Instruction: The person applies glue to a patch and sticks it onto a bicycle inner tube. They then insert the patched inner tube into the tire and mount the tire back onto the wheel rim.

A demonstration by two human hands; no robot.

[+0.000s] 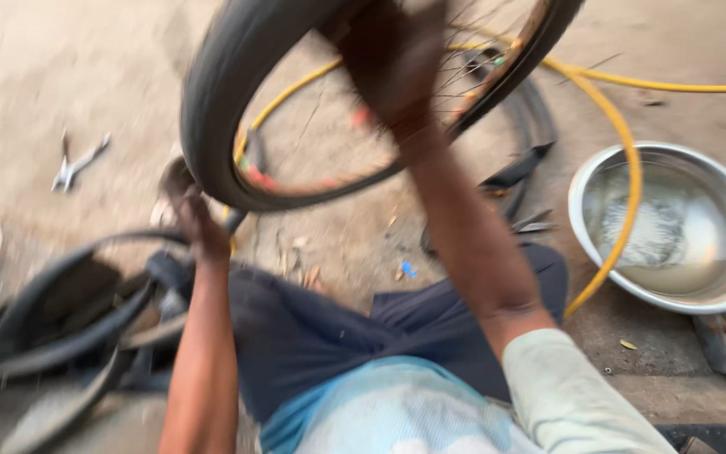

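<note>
Bicycle wheel [220,101] held raised at frame top: right hand [392,63] clasped through spokes, left hand [186,202] gripped on tyre's lower edge. Steel basin [716,290] located right.

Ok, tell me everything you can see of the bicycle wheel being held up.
The bicycle wheel has a black rubber tyre on a rusty-looking rim with thin metal spokes. It is raised, tilted and blurred. The right hand reaches among the spokes near the middle; the left hand is at its lower edge, though blur hides the grip.
</note>
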